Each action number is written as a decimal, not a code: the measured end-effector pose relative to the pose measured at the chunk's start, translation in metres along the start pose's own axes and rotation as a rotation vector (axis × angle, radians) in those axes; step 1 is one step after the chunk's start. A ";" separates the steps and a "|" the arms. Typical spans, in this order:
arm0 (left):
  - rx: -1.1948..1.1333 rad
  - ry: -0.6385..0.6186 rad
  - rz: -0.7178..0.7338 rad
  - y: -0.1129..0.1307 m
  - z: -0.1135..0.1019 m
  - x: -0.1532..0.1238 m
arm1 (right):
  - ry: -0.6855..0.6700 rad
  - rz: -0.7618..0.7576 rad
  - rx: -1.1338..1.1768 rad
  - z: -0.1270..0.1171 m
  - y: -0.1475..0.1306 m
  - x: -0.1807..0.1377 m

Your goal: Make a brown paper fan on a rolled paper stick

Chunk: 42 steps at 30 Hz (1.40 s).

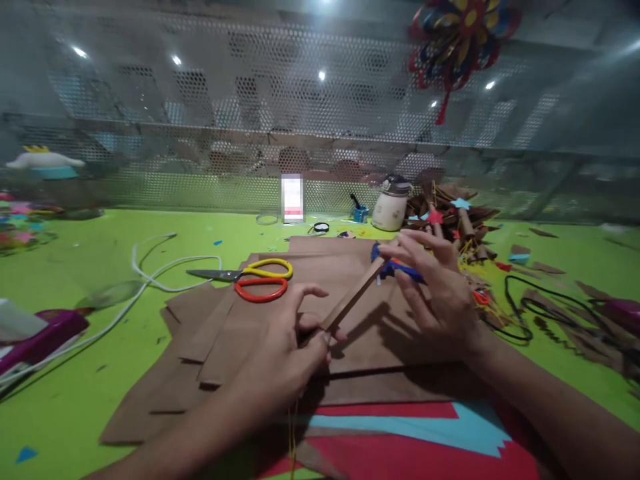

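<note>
A narrow folded brown paper strip (353, 297) slants up to the right between my hands, above a stack of brown paper sheets (280, 320). My left hand (295, 340) pinches its lower end between thumb and fingers. At the upper end, the fingertips of my right hand (435, 287) close on the strip, with the other fingers bent loosely. Behind the right fingers a blue and orange object (410, 270) is partly hidden; its kind is unclear. Scissors (265, 277) with one yellow and one red handle lie on the paper, left of the strip. Thin yellow strings (293, 433) hang below my left hand.
Red (400, 453) and light-blue paper (425, 430) lie at the front. A white cable (150, 277) crosses the green table (90, 267) at left. Behind stand a lidded jar (391, 203) and a pile of brown paper pieces with stars (463, 213). A black cord (520, 287) lies right.
</note>
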<state>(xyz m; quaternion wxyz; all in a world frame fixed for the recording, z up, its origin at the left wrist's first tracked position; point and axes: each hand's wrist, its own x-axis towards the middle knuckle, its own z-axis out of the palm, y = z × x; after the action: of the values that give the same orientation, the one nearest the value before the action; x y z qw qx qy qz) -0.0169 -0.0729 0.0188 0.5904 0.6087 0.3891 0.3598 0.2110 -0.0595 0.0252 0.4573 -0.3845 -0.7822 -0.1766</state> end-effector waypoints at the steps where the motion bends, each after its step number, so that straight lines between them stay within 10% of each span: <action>1: -0.009 -0.001 -0.003 0.001 0.000 0.000 | -0.022 -0.039 -0.017 0.001 -0.001 0.000; 24: -0.238 -0.071 -0.060 0.003 0.001 0.003 | -0.252 -0.324 0.224 0.015 -0.044 -0.017; 42: -0.153 -0.045 -0.105 0.013 -0.001 0.001 | -0.233 -0.275 0.251 0.012 -0.041 -0.014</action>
<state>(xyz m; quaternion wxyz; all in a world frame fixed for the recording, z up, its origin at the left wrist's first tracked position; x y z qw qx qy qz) -0.0171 -0.0713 0.0314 0.6617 0.5486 0.3787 0.3432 0.1764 -0.0844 0.0097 0.3797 -0.2321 -0.8907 -0.0932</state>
